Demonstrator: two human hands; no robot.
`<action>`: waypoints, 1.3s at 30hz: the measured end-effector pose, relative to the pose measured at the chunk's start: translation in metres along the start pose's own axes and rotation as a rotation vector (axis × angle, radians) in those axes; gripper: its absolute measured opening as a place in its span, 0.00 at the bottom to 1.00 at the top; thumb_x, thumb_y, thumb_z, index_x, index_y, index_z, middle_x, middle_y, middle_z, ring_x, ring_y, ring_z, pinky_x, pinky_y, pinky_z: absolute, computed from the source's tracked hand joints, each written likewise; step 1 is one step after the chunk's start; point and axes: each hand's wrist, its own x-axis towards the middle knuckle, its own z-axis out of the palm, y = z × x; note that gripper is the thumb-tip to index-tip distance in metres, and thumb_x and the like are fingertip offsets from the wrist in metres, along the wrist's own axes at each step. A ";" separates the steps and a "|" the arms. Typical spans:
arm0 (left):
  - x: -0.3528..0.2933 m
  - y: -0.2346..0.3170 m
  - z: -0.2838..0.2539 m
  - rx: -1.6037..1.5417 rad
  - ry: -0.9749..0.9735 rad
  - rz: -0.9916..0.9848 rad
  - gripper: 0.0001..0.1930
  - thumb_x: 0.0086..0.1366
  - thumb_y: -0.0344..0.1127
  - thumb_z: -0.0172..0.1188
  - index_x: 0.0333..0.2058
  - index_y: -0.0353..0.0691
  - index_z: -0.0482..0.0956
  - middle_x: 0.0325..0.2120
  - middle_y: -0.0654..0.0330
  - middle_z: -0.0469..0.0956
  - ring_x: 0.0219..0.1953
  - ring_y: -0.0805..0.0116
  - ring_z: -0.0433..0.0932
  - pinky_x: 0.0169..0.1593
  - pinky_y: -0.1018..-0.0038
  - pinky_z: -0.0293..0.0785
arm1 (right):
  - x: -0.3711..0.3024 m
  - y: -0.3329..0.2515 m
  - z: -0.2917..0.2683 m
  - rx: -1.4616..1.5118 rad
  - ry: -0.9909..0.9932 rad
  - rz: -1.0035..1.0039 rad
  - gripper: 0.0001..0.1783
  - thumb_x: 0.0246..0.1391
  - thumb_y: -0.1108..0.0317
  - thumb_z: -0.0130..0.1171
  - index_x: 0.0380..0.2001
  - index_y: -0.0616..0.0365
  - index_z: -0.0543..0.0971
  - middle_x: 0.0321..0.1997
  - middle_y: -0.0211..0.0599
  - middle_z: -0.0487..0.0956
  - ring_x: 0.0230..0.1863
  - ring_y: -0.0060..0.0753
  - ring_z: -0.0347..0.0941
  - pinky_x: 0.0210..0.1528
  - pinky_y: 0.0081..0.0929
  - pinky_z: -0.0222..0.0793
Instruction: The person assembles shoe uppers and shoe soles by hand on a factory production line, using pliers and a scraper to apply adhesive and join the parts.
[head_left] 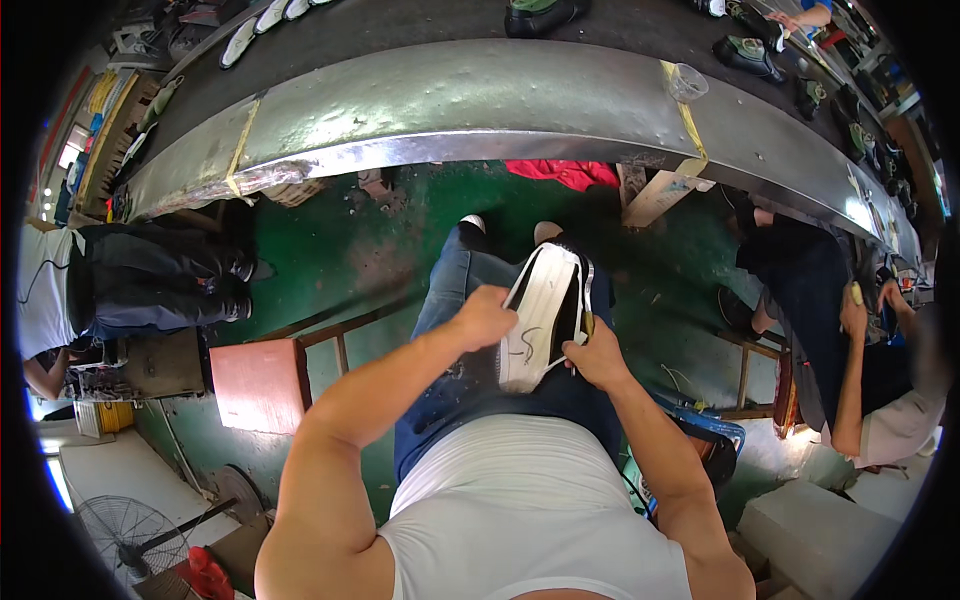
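A shoe (pixel 545 310) lies over my thighs with its long white underside facing up, and a curved dark pen line marks that underside. Black material shows along its right side. Around the toe and down the right side runs a narrow white strip (pixel 588 285), standing partly away from the edge. My left hand (pixel 487 318) is closed on the shoe's left edge. On the other side, my right hand (pixel 597 355) pinches the white strip low on the shoe. A small olive-brown piece (pixel 588 324) shows by its fingers; I cannot tell whether it is held.
A metal-edged conveyor bench (pixel 400 95) curves across ahead, bearing several shoes (pixel 748 57) and a clear cup (pixel 687 82). To my left stand a reddish stool (pixel 260 385), a person (pixel 150 275) and a fan (pixel 130 535). Another person (pixel 850 320) works at my right.
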 end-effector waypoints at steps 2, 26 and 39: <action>-0.001 0.007 -0.010 -0.279 -0.205 -0.097 0.23 0.55 0.17 0.49 0.49 0.33 0.81 0.38 0.60 0.84 0.36 0.69 0.83 0.42 0.73 0.80 | 0.002 0.011 -0.004 0.019 -0.002 0.000 0.18 0.48 0.76 0.61 0.44 0.70 0.72 0.30 0.40 0.79 0.23 0.27 0.76 0.26 0.27 0.74; -0.034 -0.007 0.043 -0.966 -0.119 -0.064 0.35 0.78 0.56 0.32 0.72 0.36 0.47 0.72 0.51 0.54 0.71 0.61 0.56 0.71 0.69 0.51 | -0.037 -0.088 -0.042 -1.074 -0.541 -0.225 0.18 0.57 0.66 0.58 0.47 0.64 0.74 0.40 0.55 0.80 0.42 0.59 0.78 0.45 0.49 0.73; -0.011 -0.020 0.050 -0.016 0.360 0.282 0.25 0.77 0.45 0.38 0.65 0.38 0.67 0.55 0.36 0.73 0.54 0.37 0.75 0.60 0.58 0.70 | -0.019 -0.038 -0.034 -0.865 0.064 -0.712 0.20 0.58 0.69 0.58 0.52 0.65 0.72 0.43 0.58 0.79 0.47 0.60 0.77 0.51 0.47 0.73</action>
